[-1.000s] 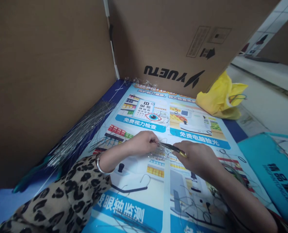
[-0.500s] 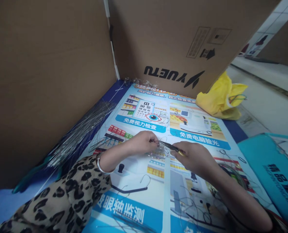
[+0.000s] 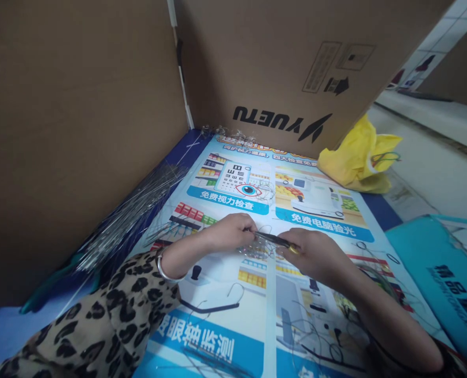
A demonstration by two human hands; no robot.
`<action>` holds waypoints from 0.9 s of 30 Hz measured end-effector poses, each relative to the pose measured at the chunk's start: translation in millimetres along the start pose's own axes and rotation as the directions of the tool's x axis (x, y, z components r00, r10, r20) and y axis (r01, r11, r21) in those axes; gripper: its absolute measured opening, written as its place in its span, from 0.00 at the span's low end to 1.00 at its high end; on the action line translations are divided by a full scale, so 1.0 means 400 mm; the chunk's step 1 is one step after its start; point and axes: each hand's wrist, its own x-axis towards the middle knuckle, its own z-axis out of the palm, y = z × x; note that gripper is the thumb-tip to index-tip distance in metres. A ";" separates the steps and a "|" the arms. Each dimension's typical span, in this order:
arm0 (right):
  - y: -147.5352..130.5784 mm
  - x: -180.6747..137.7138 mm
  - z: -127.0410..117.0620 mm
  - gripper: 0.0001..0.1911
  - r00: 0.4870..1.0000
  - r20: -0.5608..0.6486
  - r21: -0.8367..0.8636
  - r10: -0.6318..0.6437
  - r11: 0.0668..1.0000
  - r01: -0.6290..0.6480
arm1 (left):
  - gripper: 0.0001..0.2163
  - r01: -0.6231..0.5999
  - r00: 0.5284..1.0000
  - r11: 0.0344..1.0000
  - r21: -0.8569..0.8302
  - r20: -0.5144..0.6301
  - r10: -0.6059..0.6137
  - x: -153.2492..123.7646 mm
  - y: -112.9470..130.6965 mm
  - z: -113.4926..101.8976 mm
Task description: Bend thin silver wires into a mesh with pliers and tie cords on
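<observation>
My left hand (image 3: 229, 231) rests on a printed poster (image 3: 225, 336), fingers pinched on a thin wire piece whose shape I cannot make out. It wears a silver bangle and a leopard-print sleeve. My right hand (image 3: 316, 254) is closed round small pliers (image 3: 275, 240) with a yellow handle. The dark jaws point left and meet the left fingertips. Thin wire bits lie under both hands.
A bundle of straight silver wires (image 3: 131, 210) lies at the left by a tall cardboard wall. A YUETU carton (image 3: 288, 79) stands behind. A yellow bag (image 3: 359, 155) sits at the right. A teal board (image 3: 442, 283) lies far right. Bent wire hooks (image 3: 218, 304) scatter near me.
My right hand has shifted slightly left and flattened the pliers, bringing the jaws closer to my left fingertips. My left hand has barely moved.
</observation>
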 end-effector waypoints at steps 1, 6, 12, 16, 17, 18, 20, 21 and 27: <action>0.003 0.000 0.001 0.10 0.999 -0.028 -0.035 -0.026 0.999 0.025 | 0.05 -0.001 1.000 1.000 0.005 0.004 0.001 0.000 -0.001 0.000; 0.011 -0.003 -0.011 0.10 0.969 -0.121 -0.254 -0.216 0.950 0.181 | 0.06 -0.038 0.999 0.998 0.048 0.022 0.037 0.001 -0.002 0.001; 0.003 -0.008 -0.033 0.10 0.935 -0.133 -0.490 -0.329 0.842 0.226 | 0.06 -0.075 0.995 0.992 0.106 0.069 0.068 0.004 -0.001 0.006; -0.006 -0.013 -0.041 0.10 0.927 -0.122 -0.553 -0.354 0.800 0.233 | 0.07 -0.088 0.994 0.988 0.127 0.078 0.079 0.004 0.002 0.006; -0.008 -0.014 -0.042 0.10 0.924 -0.122 -0.557 -0.362 0.796 0.238 | 0.06 -0.084 0.994 0.988 0.129 0.080 0.074 0.003 0.003 0.005; -0.009 -0.015 -0.042 0.10 0.921 -0.124 -0.558 -0.369 0.793 0.242 | 0.06 -0.076 0.994 0.989 0.127 0.082 0.065 0.003 0.005 0.004; -0.010 -0.015 -0.040 0.10 0.917 -0.133 -0.560 -0.377 0.791 0.245 | 0.06 -0.059 0.995 0.992 0.110 0.090 0.049 0.002 0.006 0.003; -0.010 -0.015 -0.038 0.11 0.915 -0.138 -0.562 -0.378 0.791 0.242 | 0.05 -0.055 0.995 0.994 0.095 0.094 0.046 0.002 0.005 0.002; -0.009 -0.010 -0.031 0.11 0.915 -0.152 -0.562 -0.374 0.794 0.232 | 0.05 -0.078 0.992 0.997 -0.003 0.098 0.078 0.001 -0.009 0.001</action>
